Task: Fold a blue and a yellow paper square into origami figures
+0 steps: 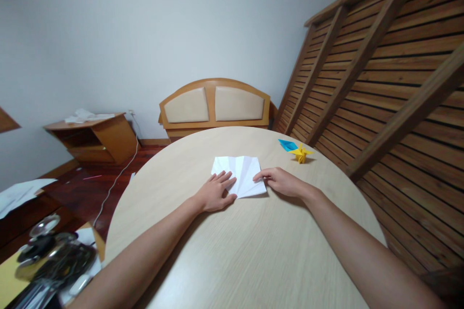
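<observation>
From where I watch, the round table (253, 251) carries everything, and its slick top is my first worry; a sheet pressed from one side only could slide or turn under the palm, and the creases fanning across it would then fall out of line; I judge that the likeliest slip here. The white paper (241, 174) lies flat between my two hands, its near corners under them and most of it stretching away beyond the fingertips; my left hand (214, 194) rests spread and flat on the near left corner, fingers splayed wide, pinning rather than gripping; my right hand (281, 182) is narrowed to a pinch, thumb and forefinger closed on the paper's right edge; if that pinch lifts too sharply against the pinned side, I think the edge could crumple or tear. Well beyond the right hand, apart from the sheet, sit a small yellow paper figure (300, 153) and a blue folded piece (288, 145) touching it; a careless sweep of the forearm might knock them.
</observation>
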A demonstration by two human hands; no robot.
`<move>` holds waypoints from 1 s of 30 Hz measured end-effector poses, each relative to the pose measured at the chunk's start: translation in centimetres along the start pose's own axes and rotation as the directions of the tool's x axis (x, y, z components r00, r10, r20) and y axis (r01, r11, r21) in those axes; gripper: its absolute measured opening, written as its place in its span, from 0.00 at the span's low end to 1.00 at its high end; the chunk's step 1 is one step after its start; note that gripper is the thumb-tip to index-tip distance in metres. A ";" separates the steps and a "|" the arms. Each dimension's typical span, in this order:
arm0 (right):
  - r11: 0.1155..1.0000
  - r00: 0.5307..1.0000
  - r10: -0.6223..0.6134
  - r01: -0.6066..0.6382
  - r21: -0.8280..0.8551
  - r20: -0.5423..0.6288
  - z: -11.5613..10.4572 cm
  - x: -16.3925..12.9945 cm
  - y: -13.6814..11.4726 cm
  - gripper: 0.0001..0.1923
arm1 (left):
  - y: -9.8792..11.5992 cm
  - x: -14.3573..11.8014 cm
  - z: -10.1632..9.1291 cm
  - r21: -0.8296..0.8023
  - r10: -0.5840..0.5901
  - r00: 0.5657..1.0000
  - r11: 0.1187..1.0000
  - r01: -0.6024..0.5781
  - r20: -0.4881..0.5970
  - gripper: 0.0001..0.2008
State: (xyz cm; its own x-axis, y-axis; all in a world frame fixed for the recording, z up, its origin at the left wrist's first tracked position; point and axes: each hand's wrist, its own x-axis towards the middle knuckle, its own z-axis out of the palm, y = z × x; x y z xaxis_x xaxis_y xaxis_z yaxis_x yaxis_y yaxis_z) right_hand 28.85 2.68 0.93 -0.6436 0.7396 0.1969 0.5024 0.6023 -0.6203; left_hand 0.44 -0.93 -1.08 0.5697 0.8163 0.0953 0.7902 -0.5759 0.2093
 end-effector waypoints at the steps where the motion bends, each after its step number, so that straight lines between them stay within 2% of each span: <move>1: 1.000 1.000 -0.008 0.008 0.003 0.001 -0.1 -0.1 0.0 0.21 | 0.0 0.0 0.0 -0.004 0.003 1.000 1.000 -0.003 0.000 0.33; 10: 0.991 0.995 -0.095 0.098 -0.087 0.036 -0.4 -0.3 -0.5 0.15 | -0.2 -0.1 0.1 -0.012 0.022 1.000 1.000 -0.022 -0.002 0.33; 12: 0.993 0.997 -0.078 0.080 -0.090 0.019 -0.2 -0.3 -0.4 0.12 | -0.3 0.0 0.1 -0.006 0.030 1.000 1.000 -0.030 0.005 0.34; 19: 0.995 1.000 0.004 -0.004 -0.104 0.004 0.7 0.2 -1.0 0.18 | -0.4 -0.1 0.1 -0.015 0.088 0.996 0.996 -0.088 0.005 0.33; 22: 0.993 0.997 0.043 -0.050 -0.107 -0.062 1.3 0.6 -1.3 0.19 | -0.4 -0.1 0.1 -0.019 0.125 0.992 0.992 -0.125 -0.004 0.33; 25: 0.993 0.989 0.033 -0.048 -0.108 -0.143 1.9 0.9 -1.6 0.17 | -0.3 -0.1 0.0 -0.013 0.160 0.987 0.987 -0.161 -0.003 0.33; 30: 0.987 0.980 0.033 -0.063 -0.149 -0.199 2.7 1.2 -2.1 0.15 | -0.2 -0.2 -0.1 -0.005 0.224 0.974 0.974 -0.224 -0.030 0.31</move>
State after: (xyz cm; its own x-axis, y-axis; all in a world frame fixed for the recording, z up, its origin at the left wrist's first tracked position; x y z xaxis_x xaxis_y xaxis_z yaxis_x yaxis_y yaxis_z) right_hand 25.41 1.50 0.41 -0.4994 0.8037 0.3235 0.6224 0.5925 -0.5114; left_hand 0.17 -0.95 -1.05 0.7252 0.6674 0.1691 0.6411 -0.7442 0.1876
